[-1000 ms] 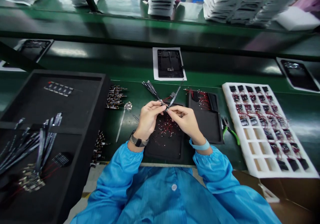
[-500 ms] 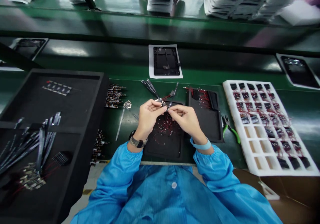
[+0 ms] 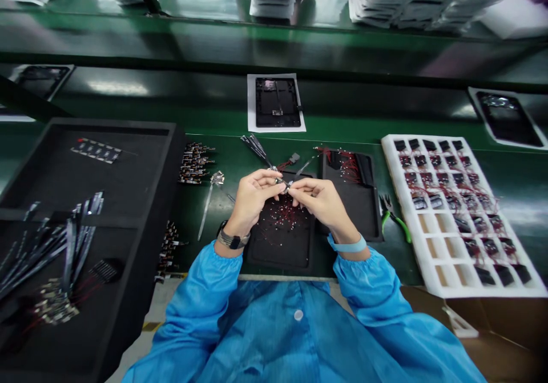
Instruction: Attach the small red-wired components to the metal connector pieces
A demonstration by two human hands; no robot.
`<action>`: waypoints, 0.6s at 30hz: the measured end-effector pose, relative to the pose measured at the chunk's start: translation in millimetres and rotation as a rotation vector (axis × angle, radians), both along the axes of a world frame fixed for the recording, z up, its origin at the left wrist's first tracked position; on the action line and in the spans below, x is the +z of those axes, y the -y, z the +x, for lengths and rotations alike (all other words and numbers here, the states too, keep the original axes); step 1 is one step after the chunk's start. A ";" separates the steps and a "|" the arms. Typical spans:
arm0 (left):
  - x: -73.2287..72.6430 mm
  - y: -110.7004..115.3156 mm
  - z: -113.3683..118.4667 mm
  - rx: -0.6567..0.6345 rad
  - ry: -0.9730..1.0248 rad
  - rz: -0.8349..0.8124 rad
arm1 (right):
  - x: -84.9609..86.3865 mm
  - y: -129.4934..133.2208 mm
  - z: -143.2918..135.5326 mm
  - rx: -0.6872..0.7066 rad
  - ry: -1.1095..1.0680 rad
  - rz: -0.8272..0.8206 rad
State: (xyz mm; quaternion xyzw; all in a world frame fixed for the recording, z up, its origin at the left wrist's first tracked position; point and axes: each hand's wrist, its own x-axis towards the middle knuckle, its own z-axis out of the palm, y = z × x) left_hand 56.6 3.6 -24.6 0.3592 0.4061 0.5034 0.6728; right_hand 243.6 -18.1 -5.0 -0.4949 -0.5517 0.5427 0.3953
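My left hand (image 3: 256,199) pinches a small circuit board (image 3: 280,182) between thumb and fingers. A thin flat ribbon cable (image 3: 306,165) runs from it up to the right. My right hand (image 3: 317,199) is closed in a pinch at the board's right edge, by the base of the cable; the fingertips partly hide the contact. Below both hands lies a black tray (image 3: 278,253) with loose red wires (image 3: 285,214) with pale tips. Just behind are a fan of dark ribbon cables (image 3: 257,148) and a small grey part (image 3: 294,158) on red wires.
At left stands a black divided bin (image 3: 149,183) with ribbon-cable boards. Small boards (image 3: 196,163) are stacked beside it. Right are a second black tray (image 3: 349,214), green-handled pliers (image 3: 397,226) and a white foam tray (image 3: 436,283) of black wired parts. A tablet housing (image 3: 278,102) lies behind.
The ribbon cable has tilted from nearly upright to lower right, and the board has turned slightly in my fingers. The tablet housings behind have shifted a little left in view.
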 end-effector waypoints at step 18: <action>1.1 1.0 -3.7 -0.050 0.082 -0.024 | -8.9 -0.7 0.3 0.014 -0.077 -0.002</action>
